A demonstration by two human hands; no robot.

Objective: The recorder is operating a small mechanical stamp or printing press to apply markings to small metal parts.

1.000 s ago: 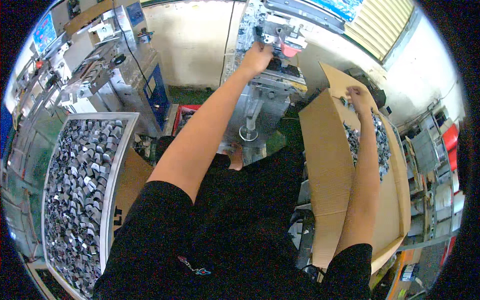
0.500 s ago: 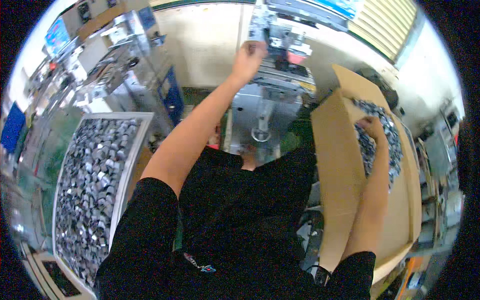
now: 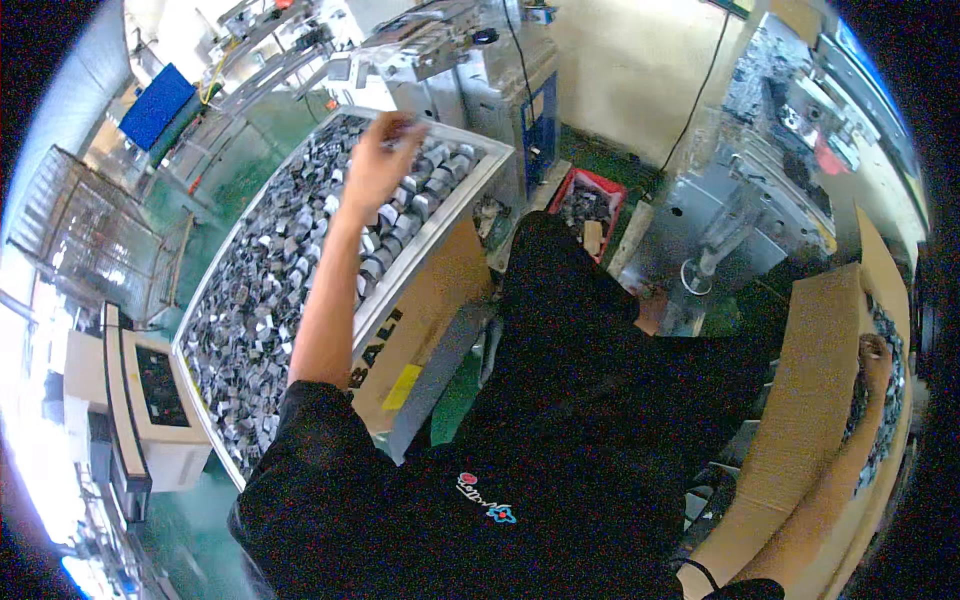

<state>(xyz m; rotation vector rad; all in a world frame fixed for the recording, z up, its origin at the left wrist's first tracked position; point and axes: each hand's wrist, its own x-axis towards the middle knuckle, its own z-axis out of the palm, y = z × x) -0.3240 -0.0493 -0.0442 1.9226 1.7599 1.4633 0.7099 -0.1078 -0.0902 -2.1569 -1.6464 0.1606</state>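
Note:
My left hand is raised over a wide pale-rimmed tray heaped with small grey metal pieces, many with a curved face. Motion smears its fingers, so whether it holds a piece cannot be made out. Far to the right, my right hand reaches into a tall cardboard box. Its fingers are curled just above small shiny metal parts lying in that box; what they grip, if anything, is hidden.
A metal machine with a round ring at its front stands ahead, between tray and box. On the floor beside it sits a red bin of scraps. A grey machine cabinet is behind the tray; a beige device is at left.
My view has swung left. My left hand has moved from the machine to above the tray of metal pieces. The right hand stays inside the cardboard box.

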